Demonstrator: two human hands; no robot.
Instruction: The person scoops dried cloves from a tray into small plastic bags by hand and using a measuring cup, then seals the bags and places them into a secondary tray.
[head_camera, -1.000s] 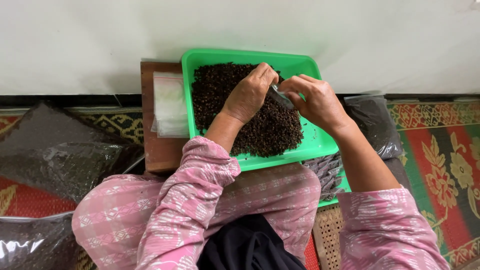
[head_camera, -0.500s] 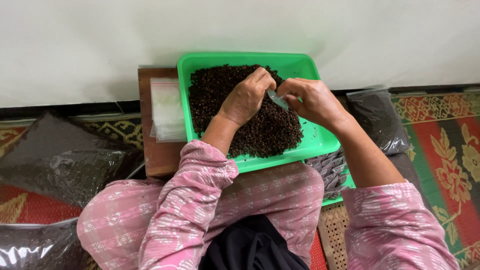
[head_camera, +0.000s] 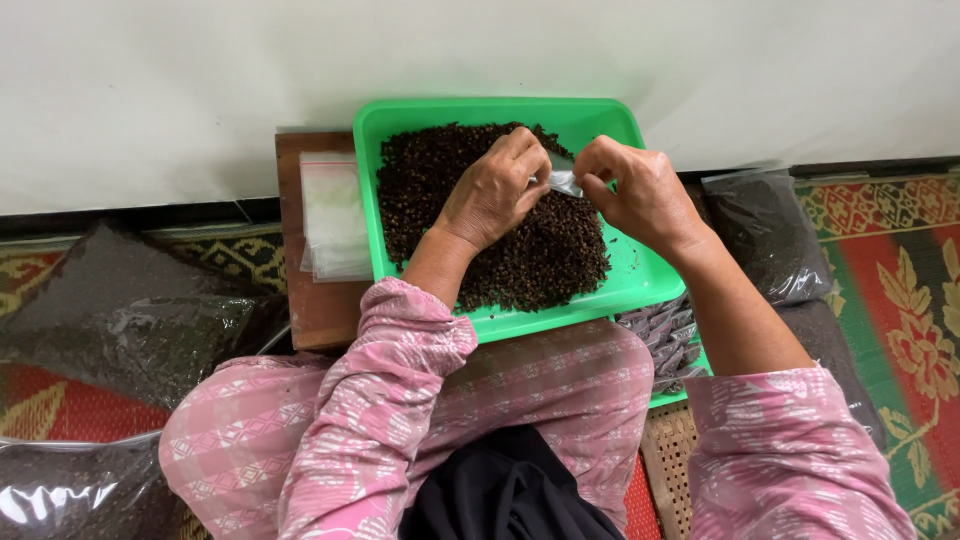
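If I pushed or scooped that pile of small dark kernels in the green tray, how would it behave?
The dark kernels lie as a loose heap of tiny separate pieces, so a push would probably spread them, not shift them as one. Strays already dot the bare floor of the green tray, so they likely roll easily. Small as they are, they probably slip between fingers.

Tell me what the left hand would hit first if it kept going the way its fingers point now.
The left hand points right, and its fingers already meet the small clear bag that the right hand pinches above the green tray. Next would probably be the right hand's fingertips; depth is unclear.
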